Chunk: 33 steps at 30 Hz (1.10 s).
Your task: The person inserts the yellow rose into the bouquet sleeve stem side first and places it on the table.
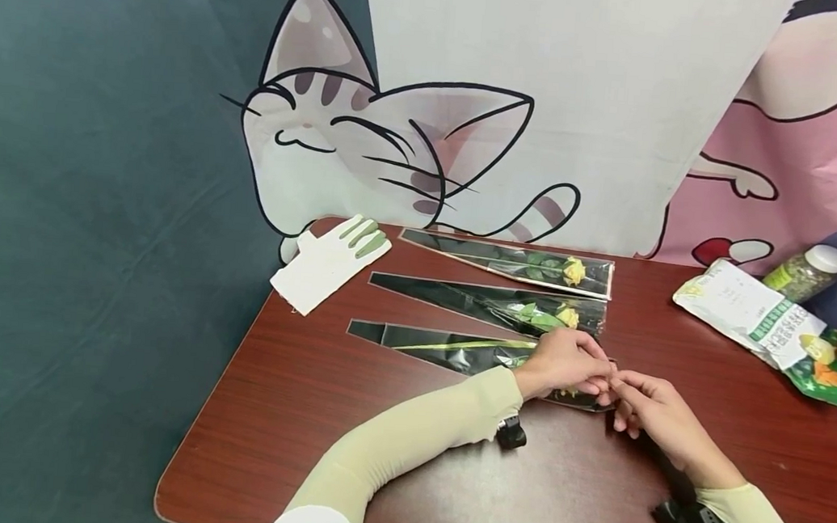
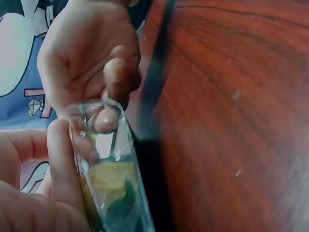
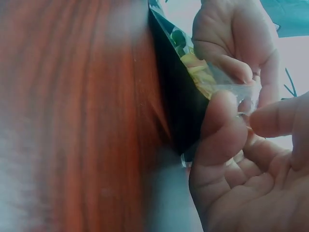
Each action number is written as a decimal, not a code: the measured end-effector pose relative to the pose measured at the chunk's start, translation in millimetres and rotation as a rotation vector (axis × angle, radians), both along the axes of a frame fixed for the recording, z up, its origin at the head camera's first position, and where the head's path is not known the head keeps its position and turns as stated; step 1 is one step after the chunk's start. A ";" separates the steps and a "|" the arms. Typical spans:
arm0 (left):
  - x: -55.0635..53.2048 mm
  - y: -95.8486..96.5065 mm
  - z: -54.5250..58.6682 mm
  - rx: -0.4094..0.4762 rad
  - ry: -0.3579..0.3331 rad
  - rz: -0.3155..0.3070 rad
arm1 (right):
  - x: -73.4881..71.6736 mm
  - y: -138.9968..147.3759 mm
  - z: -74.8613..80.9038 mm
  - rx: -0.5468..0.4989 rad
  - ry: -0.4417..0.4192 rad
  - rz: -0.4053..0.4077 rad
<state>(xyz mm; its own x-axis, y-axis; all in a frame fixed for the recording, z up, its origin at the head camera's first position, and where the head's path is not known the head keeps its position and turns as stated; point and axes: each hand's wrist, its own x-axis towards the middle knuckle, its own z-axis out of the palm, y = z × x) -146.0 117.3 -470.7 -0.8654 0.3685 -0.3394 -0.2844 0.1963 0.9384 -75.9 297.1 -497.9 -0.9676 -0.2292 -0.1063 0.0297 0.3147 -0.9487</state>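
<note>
Three long tapered sleeves, clear in front and black behind, lie side by side on the table, with a yellow rose in each. At the wide end of the nearest sleeve (image 1: 456,352), my left hand (image 1: 568,361) pinches the film's edge. Its yellow rose (image 3: 198,72) shows through the film in the right wrist view. My right hand (image 1: 659,412) meets the left there, thumb and fingers pinching the sleeve's clear rim (image 3: 244,92). The middle sleeve (image 1: 445,294) and the far sleeve (image 1: 463,251) lie flat beyond my hands.
A white glove (image 1: 330,267) with green fingertips lies at the back left of the brown table (image 1: 268,429). At the right are a white and green packet (image 1: 757,314) and a jar with a white lid (image 1: 807,272). A cat-print cloth (image 1: 412,148) hangs behind.
</note>
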 end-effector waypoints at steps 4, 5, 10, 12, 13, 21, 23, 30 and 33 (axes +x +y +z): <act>-8.9 -3.4 4.7 0.082 -0.036 -0.031 | 3.4 -0.7 3.6 -0.008 -0.024 -0.043; -11.6 -5.0 6.2 0.096 -0.040 -0.031 | 3.5 -1.7 4.7 0.002 -0.027 -0.057; -25.1 -17.1 12.2 -0.017 0.117 -0.069 | 0.6 -8.5 9.2 0.089 -0.053 -0.126; -29.6 -22.0 12.8 -0.181 0.286 -0.125 | -1.0 -11.3 9.4 0.119 -0.058 -0.149; -31.6 -23.8 12.5 -0.268 0.370 -0.156 | -1.6 -12.6 9.2 0.130 -0.056 -0.157; -37.5 -26.6 8.1 -0.585 0.675 -0.347 | -0.2 -15.6 4.7 0.125 0.040 -0.116; -37.4 -26.4 8.8 -0.601 0.676 -0.378 | 1.2 -15.0 4.1 0.095 0.037 -0.099; -39.5 -29.2 9.8 -0.674 0.660 -0.554 | 5.0 -11.7 -0.4 -0.013 0.012 -0.045; -41.6 -30.0 7.4 -0.647 0.618 -0.595 | 5.6 -11.2 -0.9 -0.061 -0.020 -0.047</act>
